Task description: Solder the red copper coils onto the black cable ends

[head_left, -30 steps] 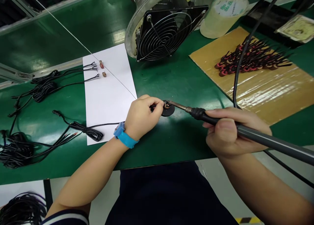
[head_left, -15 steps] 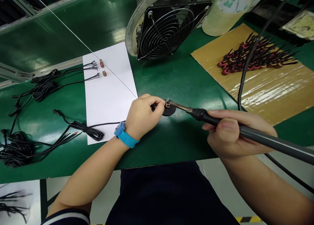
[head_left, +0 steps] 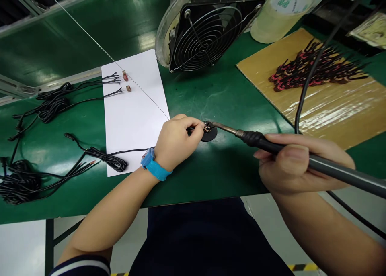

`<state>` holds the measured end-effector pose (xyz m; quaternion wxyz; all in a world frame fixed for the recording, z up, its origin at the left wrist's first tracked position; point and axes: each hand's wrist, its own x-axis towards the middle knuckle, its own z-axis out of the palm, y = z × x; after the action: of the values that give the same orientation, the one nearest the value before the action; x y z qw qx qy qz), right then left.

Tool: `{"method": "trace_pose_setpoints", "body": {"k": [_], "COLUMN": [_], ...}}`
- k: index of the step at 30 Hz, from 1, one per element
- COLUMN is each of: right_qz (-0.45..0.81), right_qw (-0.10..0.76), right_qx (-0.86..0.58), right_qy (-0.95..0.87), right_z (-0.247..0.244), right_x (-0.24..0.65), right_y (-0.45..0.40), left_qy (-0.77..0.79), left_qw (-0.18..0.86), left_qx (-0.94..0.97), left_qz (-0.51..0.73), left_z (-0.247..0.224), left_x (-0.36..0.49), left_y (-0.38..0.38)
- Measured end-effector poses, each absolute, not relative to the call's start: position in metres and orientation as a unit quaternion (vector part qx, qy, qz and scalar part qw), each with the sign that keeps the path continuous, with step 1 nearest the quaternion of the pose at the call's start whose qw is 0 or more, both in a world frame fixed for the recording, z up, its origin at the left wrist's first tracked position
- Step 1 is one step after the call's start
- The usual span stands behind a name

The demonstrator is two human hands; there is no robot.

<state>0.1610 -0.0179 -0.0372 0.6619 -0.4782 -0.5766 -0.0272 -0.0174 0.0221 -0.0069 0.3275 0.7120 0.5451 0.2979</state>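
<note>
My right hand [head_left: 301, 163] is wrapped round the dark handle of a soldering iron [head_left: 250, 138]. The iron's tip hovers at the upper right edge of a small toothed copper-coloured part [head_left: 207, 127], which sits on a round black disc [head_left: 209, 135]. I cannot tell whether they touch. My left hand [head_left: 181, 137] pinches a black cable [head_left: 132, 152] at the disc's left side; its end is mostly hidden by the fingers. A thin solder-like wire [head_left: 144, 93] slants down from the upper left and passes behind this hand. A blue strap [head_left: 158, 170] circles the left wrist.
Coiled black cables [head_left: 21, 181] lie at the left, some with stripped ends on a white sheet [head_left: 135, 119] beside two small copper-coloured parts. A fan with a wire guard [head_left: 208, 43] stands behind. Brown board [head_left: 331, 115] at right carries many black-and-red wired parts [head_left: 316, 67] near a tape roll [head_left: 280, 15].
My right hand and the soldering iron have shifted slightly right, drawing the tip back across the toothed part. My left hand stays nearly still. Dark wires at the lower left have left view.
</note>
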Motion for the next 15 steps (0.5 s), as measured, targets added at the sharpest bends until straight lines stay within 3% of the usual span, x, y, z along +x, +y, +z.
{"method": "trace_pose_setpoints", "body": {"k": [6,15], "right_qz": [-0.009,0.013], "right_qw": [0.641,0.512], "right_qx": [-0.454,-0.453], "right_qy": [-0.618,-0.73], "right_z": [-0.03,-0.018], "right_x": [0.167,0.164], "right_y": [-0.021,-0.013], "left_qy": [0.547,0.546], "left_qw": [0.326,0.322], "left_qx": [0.712,0.717], "left_qz": [0.298,0.291], "left_z": [-0.007,-0.006], "left_x": [-0.017,-0.017], "left_y": [0.022,0.021]}}
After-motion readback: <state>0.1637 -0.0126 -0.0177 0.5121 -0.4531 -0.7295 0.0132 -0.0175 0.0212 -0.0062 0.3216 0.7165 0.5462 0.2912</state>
